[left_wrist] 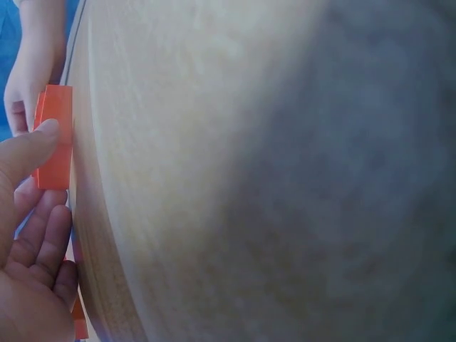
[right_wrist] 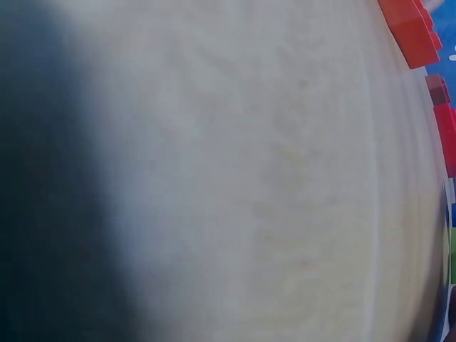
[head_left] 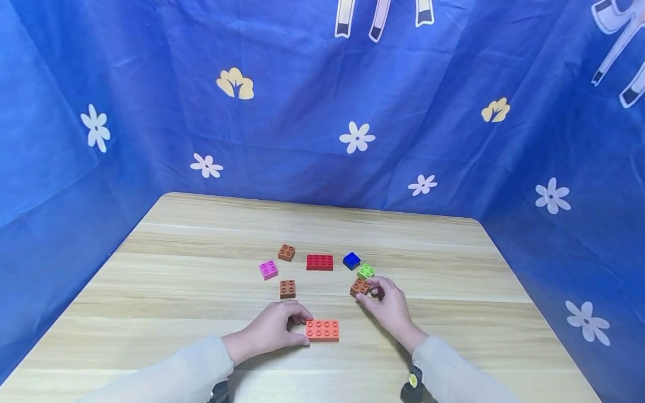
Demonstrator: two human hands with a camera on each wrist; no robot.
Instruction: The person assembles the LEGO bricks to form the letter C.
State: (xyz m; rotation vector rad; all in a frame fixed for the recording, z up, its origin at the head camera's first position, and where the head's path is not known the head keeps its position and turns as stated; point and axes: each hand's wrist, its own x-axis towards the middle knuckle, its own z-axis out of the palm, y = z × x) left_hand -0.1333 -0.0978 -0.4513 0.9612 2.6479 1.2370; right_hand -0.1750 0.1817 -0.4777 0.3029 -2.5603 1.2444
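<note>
My left hand (head_left: 276, 331) pinches the left end of a long orange building brick (head_left: 322, 331), thumb on the near side and fingers on the far side. In the left wrist view the thumb lies across this orange brick (left_wrist: 60, 107). Farther right, my right hand (head_left: 390, 307) holds a small brown brick (head_left: 360, 286) between thumb and fingers. Just beyond that brown brick sits a lime green brick (head_left: 366, 271), with a blue brick (head_left: 351, 260) behind it. Only a sliver of the right hand may show at the right wrist view's lower right edge.
A long red brick (head_left: 319, 262) lies beyond the hands. To its left are a second brown brick (head_left: 286, 252), a pink brick (head_left: 269, 270) and a third brown brick (head_left: 287, 289). The wooden table (head_left: 176, 268) meets a blue patterned cloth (head_left: 297, 140) at the back and sides.
</note>
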